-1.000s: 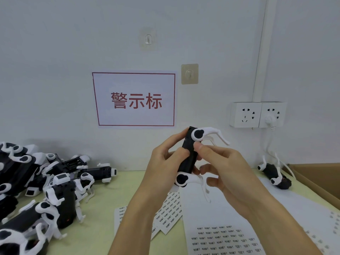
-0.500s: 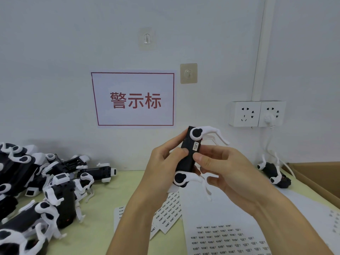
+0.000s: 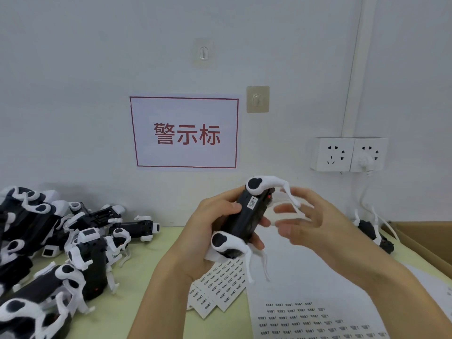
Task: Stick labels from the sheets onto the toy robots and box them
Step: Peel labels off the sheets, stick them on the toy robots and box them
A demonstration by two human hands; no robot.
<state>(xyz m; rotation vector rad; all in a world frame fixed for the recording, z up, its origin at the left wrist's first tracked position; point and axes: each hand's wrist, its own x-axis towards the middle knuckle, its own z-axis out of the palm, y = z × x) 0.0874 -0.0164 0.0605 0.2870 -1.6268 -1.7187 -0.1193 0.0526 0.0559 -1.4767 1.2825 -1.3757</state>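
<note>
My left hand (image 3: 208, 231) grips the toy robot (image 3: 247, 216) around its black body, holding it upright above the middle of the table (image 3: 151, 270). A small white label (image 3: 253, 201) sits on the upper part of the body. My right hand (image 3: 313, 226) is free of the toy, fingers spread and relaxed just beside it, holding nothing.

Step in hand, as I judge it: labelling of this unit is finished and it is ready for boxing. The next move calls for carrying the toy to the cardboard box (image 3: 425, 238) at the table's right edge, minding the thin white legs so they do not snag.

Against the frame half a second earlier, the right thumb and fingers have come off the label area and the hand has drawn back to the right; the toy has tilted slightly.

Below the hands lie the label sheets (image 3: 313, 311), toward the front edge. One toy robot (image 3: 371, 231) lies near the box, and a heap of toy robots (image 3: 53, 245) covers the left end.
</note>
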